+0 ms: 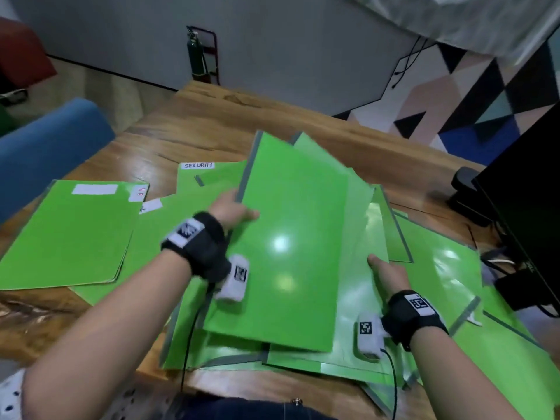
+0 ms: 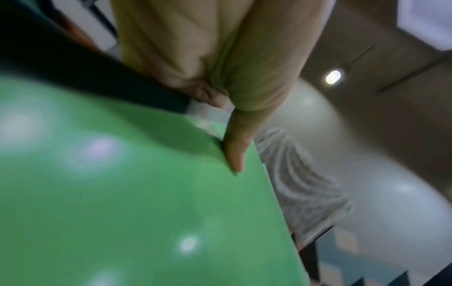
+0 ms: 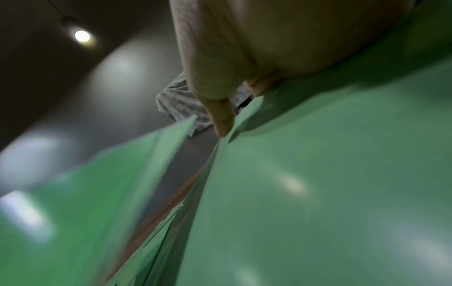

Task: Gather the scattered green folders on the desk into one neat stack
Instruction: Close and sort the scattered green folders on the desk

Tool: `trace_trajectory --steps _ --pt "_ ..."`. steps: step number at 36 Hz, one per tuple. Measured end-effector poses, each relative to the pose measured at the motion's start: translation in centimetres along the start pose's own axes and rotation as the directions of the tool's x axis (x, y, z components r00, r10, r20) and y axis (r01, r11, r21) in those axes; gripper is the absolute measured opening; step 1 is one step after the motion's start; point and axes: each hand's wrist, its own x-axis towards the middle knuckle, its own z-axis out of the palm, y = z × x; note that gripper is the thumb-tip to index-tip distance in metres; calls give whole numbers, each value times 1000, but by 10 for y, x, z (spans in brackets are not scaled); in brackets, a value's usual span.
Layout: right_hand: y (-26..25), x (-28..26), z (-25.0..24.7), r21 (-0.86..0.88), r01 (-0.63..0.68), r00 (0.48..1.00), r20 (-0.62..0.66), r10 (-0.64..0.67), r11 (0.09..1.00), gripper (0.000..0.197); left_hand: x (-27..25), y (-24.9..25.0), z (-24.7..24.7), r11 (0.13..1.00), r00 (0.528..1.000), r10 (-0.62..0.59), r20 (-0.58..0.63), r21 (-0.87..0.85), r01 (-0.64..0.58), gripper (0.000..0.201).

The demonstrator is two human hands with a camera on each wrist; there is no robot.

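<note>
While both forearms reach forward over the wooden desk, each hand takes one side of the raised pile.

Left hand: it sits at 9 o'clock of the top folder; the thumb lies on the green face and the other fingers go under the grey edge, so the hand pinches this folder.

Right hand: it sits at 4 o'clock of the same folder, thumb pointing toward 11 o'clock along the edge of the lighter sheets below; the fingers are hidden under them, so how they hold I cannot tell from the head view.

Held folders: the top folder is tilted, its far end lifted toward 12 o'clock, and more green folders fan out behind and under it.

Other folders: a flat pair lies at 9 o'clock on the desk, apart from the pile; one with the label SECURITY lies at 11 o'clock; several more spread at 3 to 5 o'clock.

Left wrist view only: the thumb presses flat on the green surface near its corner; a ceiling lamp shines above.

Right wrist view only: the right thumb tip touches the edge between two separated green sheets, and the palm rests on the right one; the picture is blurred.

Beside: a black monitor stands at 3 o'clock, a blue chair at 9 o'clock.
</note>
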Motion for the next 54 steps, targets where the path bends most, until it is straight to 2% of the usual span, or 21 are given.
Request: trace_trajectory --steps 3,6,9,12,15,18,22,26,28,30,32,35,37,39,44,46,48,50,52,54 --pt "3 -7 0 50 -20 999 50 17 999 67 2 -57 25 980 980 -197 34 -6 198 69" --pt "10 -7 -2 66 -9 998 63 5 998 65 -3 -93 36 928 936 -344 67 174 329 67" --pt "15 -9 0 50 8 997 78 -12 999 78 -8 -111 41 831 916 -394 83 458 316 66" --pt "18 -10 2 53 -3 997 73 0 999 89 -4 -109 42 786 943 -328 57 570 238 61" --pt "16 -14 2 37 3 998 63 -6 999 91 8 -97 43 866 977 -213 21 468 178 65" --pt "14 -17 3 19 24 997 66 -26 1000 92 12 -88 49 910 986 -168 7 386 152 51" --pt "13 -20 5 19 43 993 112 -45 999 100 10 -89 68 931 969 -242 -51 270 246 43" --pt "14 -23 7 -48 21 987 158 -13 999 103 3 -91 87 906 919 -383 -91 160 393 65" --pt "14 -25 7 -56 0 983 183 10 998 100 -1 -89 92 888 896 -438 -73 119 444 63" --pt "15 -29 7 -79 -18 977 209 35 997 103 -6 -86 94 880 889 -458 7 142 452 58" --pt "17 -30 9 -105 -40 971 231 63 994 106 -9 -84 98 871 878 -474 62 180 457 62" --pt "21 -29 11 -168 -80 961 250 121 982 109 -16 -80 102 848 866 -498 32 225 480 70" --pt "21 -28 14 -239 -96 964 219 150 966 107 -19 -80 106 850 874 -487 1 231 473 69" --pt "21 -28 18 -293 -113 963 202 177 949 101 -20 -80 111 869 883 -470 21 189 458 72" --pt "29 -24 27 -266 -138 979 111 173 954 102 -20 -77 112 898 897 -433 93 134 420 83" --pt "28 -24 28 -243 -151 980 89 177 958 98 -20 -76 109 906 901 -418 113 131 403 82" --pt "22 -27 27 -226 -148 983 70 167 963 106 -19 -76 104 914 901 -401 164 141 381 78" --pt "15 -29 25 -230 -105 993 21 113 968 116 -19 -76 99 913 888 -405 216 148 380 73" --pt "7 -27 20 -241 -40 999 -27 35 970 108 -16 -80 97 913 878 -407 251 107 393 70" --pt "-4 -25 12 -241 22 998 -58 -37 970 103 -13 -82 94 908 867 -398 300 -8 419 58"
